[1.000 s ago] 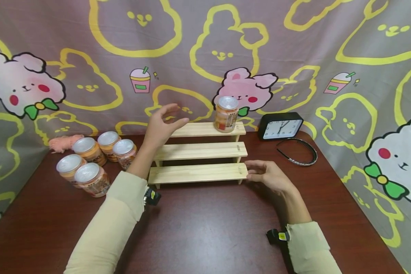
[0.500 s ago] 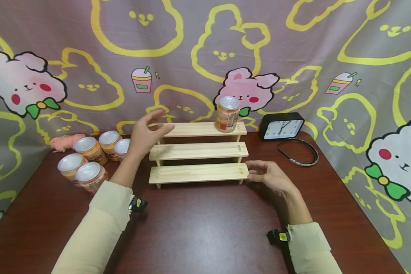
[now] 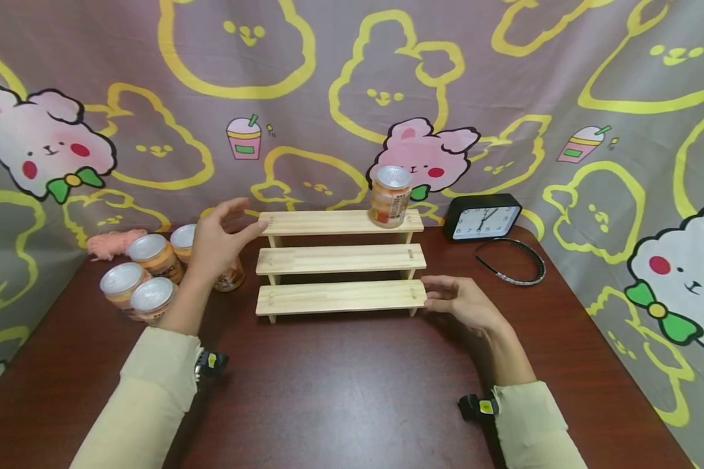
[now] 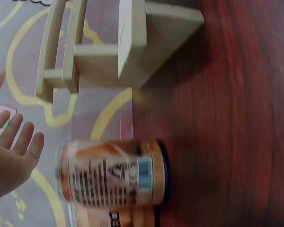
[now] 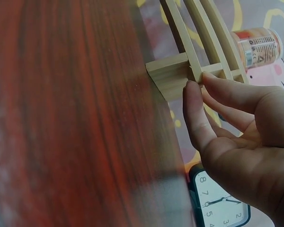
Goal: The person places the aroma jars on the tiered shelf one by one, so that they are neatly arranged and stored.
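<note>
A three-tier wooden display stand (image 3: 340,298) stands on the table, and one can (image 3: 390,203) with a silver lid and orange label is upright on the right of its top tier. My right hand (image 3: 468,305) holds the right end of the lowest tier; the thumb and a fingertip meet the board's edge in the right wrist view. Left of the stand, my left hand (image 3: 218,242) hovers with fingers spread and nothing in them. It partly covers a can (image 3: 231,279), whose printed label faces the left wrist view. Several more such cans (image 3: 157,259) stand beyond it.
A black desk clock (image 3: 484,216) and a dark headband (image 3: 513,262) are right of the stand. Behind the cans lies a pink yarn-like bundle (image 3: 116,243). A patterned curtain (image 3: 305,124) hangs along the table's back edge (image 3: 525,229).
My left hand has moved left and a little down, away from the top tier to the cans. The right hand stays at the lowest tier's end. The can on top has not moved.
</note>
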Action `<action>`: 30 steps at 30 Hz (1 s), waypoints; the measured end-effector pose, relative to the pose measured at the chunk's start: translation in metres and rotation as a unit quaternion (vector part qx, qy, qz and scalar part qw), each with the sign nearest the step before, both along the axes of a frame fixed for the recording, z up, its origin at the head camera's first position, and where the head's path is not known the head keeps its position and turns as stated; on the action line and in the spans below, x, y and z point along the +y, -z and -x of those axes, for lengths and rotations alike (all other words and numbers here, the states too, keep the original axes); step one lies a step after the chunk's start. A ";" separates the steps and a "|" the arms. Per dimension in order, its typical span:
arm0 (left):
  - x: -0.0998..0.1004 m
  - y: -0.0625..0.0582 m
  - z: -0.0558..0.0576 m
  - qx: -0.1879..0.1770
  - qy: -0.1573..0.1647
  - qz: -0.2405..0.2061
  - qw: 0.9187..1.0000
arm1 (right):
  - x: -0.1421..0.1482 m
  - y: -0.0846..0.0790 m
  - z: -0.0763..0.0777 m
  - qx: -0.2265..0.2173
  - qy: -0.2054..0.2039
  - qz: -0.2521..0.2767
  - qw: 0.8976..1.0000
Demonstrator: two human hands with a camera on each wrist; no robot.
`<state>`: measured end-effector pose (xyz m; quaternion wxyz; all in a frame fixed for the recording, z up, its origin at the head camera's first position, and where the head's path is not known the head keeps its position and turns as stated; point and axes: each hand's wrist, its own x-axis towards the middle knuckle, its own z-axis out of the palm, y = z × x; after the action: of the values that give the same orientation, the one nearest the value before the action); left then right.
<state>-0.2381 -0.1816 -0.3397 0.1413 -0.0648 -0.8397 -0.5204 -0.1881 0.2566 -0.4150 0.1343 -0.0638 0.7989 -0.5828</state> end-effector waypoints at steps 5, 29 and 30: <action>-0.015 0.001 -0.006 0.000 -0.026 0.018 1.000 | 0.000 0.000 0.000 0.000 0.001 0.001 1.000; -0.058 0.013 -0.016 -0.075 -0.040 0.136 0.987 | 0.000 0.000 0.000 -0.006 0.002 0.007 1.000; -0.058 0.012 -0.015 -0.076 -0.036 0.145 0.986 | 0.000 0.000 0.000 -0.006 0.002 0.007 1.000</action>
<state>-0.2227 -0.2394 -0.3521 0.0848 -0.0142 -0.9162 -0.3913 -0.1882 0.2569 -0.4150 0.1376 -0.0591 0.7944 -0.5887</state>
